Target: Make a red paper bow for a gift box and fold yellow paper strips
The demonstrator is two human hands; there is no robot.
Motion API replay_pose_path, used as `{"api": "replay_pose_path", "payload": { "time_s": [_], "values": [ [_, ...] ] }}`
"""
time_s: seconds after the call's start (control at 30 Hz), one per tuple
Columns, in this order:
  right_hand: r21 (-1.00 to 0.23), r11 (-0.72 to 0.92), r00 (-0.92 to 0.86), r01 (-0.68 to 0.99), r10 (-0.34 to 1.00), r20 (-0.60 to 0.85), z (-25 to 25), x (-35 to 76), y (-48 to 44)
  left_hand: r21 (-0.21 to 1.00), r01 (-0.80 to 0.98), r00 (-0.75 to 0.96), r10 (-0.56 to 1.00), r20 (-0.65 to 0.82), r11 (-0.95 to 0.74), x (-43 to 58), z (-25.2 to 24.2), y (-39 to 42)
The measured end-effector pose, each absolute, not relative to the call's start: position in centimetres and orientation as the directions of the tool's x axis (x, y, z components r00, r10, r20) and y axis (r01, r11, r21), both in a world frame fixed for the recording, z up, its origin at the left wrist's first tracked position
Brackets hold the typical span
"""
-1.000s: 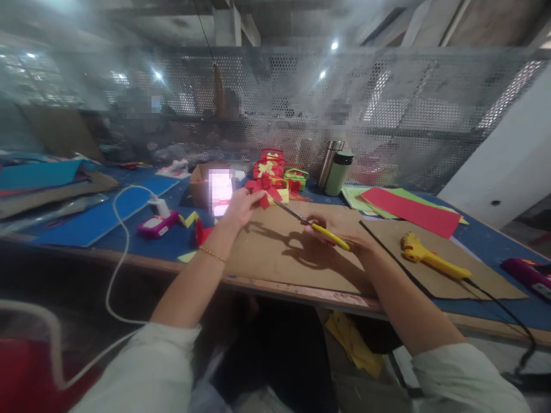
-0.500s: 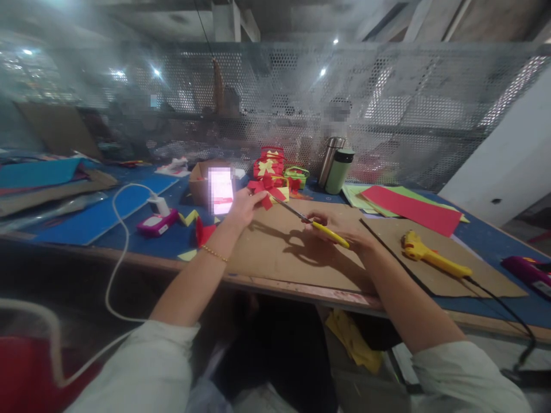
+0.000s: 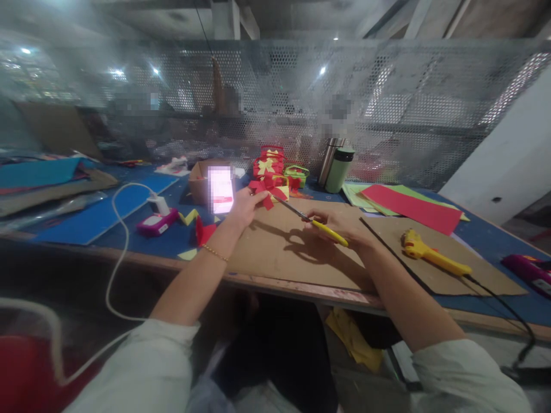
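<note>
My left hand (image 3: 244, 207) pinches a red paper bow (image 3: 270, 188) with several loops or petals, held above the cardboard sheet (image 3: 267, 252). In my right hand (image 3: 325, 223) is a pair of scissors (image 3: 328, 232) with yellow handles. The blades point up and left, and their tips reach the lower right of the red paper; whether they touch it I cannot tell. Just behind the bow stand a red paper box with yellow bows (image 3: 269, 163) and a small green paper basket (image 3: 297, 175).
A lit phone (image 3: 221, 190) leans on a cardboard box (image 3: 198, 178) at left. A yellow glue gun (image 3: 434, 255) lies on cardboard at right, its cord trailing over the edge. Red and green paper sheets (image 3: 413, 207) and a green flask (image 3: 340, 171) stand further back. A purple device (image 3: 157, 222) has a white cable.
Both hands, the red bow and the scissors stay almost where they were. Only a slight shift of the whole view shows.
</note>
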State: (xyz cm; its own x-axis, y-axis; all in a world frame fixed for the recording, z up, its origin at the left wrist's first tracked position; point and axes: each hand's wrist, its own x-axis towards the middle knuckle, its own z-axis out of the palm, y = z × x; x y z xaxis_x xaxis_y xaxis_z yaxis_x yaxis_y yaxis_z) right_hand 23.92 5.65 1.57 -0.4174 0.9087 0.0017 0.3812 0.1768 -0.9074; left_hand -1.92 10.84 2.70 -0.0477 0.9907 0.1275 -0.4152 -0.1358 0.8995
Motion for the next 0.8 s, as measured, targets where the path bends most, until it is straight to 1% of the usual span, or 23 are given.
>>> {"api": "replay_pose_path", "payload": {
  "time_s": [0.23, 0.53, 0.8],
  "values": [
    [-0.907, 0.197, -0.401, 0.371, 0.915, 0.034, 1.97, 23.51, 5.30, 0.894, -0.429, -0.058, 0.991, 0.117, -0.131, -1.91, 2.71, 10.94],
    [-0.880, 0.241, -0.377, 0.408, 0.923, 0.078, 2.43, 23.24, 4.98, 0.897, -0.424, -0.049, 0.992, 0.119, -0.129, -2.06, 2.58, 11.08],
    [-0.838, 0.297, -0.411, 0.458, 0.907, 0.097, 2.63, 23.22, 4.85, 0.893, -0.436, -0.068, 0.994, 0.091, -0.111, -2.10, 2.50, 11.15]
  ]
}}
